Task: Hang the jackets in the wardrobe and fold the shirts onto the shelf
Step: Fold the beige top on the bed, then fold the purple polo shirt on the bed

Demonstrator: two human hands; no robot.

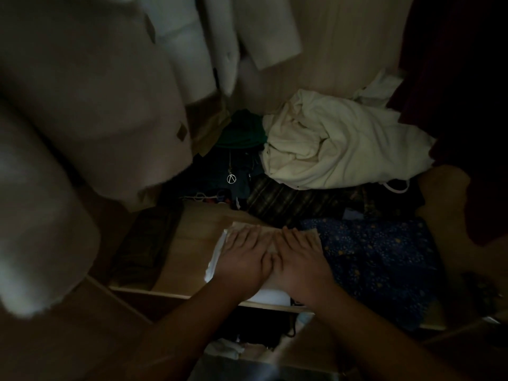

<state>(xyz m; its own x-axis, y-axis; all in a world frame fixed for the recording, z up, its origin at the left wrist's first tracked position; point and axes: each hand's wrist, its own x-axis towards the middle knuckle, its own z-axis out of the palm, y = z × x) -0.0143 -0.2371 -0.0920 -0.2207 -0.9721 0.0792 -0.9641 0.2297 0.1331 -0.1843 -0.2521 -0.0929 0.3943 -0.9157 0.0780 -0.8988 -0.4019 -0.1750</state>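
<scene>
A folded pale shirt (217,254) lies on the wooden shelf (192,237) inside the dim wardrobe. My left hand (244,259) and my right hand (299,262) rest flat on top of it, side by side, fingers spread and pointing away from me. Neither hand grips anything. Light-coloured jackets (96,92) hang above the shelf at the left and fill the upper left of the view. Most of the shirt is hidden under my hands.
A blue patterned cloth (379,259) lies just right of the shirt. Behind it sit a plaid garment (288,202), a crumpled cream garment (338,144), a green one (242,133) and a dark folded item (145,240) at left. A dark garment (461,78) hangs at right.
</scene>
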